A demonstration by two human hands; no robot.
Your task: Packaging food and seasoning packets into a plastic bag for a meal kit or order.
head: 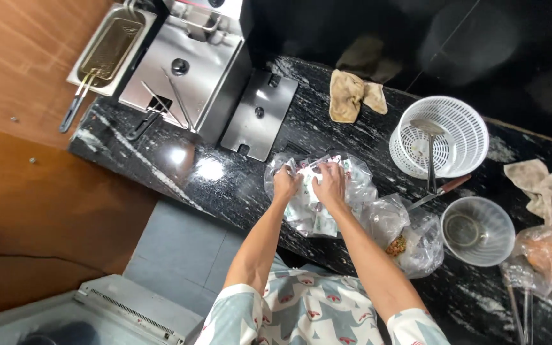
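While both hands, left hand (pixel 285 184) and right hand (pixel 331 183), grip the clear plastic bag of small white-green packets (pixel 314 207) mid-worktop near its front edge, the bag appears only partly opened, its packets inside.

clear bag of white-green sachets (pixel 317 204) mid-counter, clear bag (pixel 410 233) beside, orange-filled bag (pixel 547 255) far right

I read the scene as evenly lit from overhead. Glare spots sit on the glossy black marbled stone counter (pixel 212 172) and the steel fryer housing (pixel 186 64). The top right falls into deep shadow. Edges bow from wide-angle distortion; detail is soft throughout, slightly smeared.
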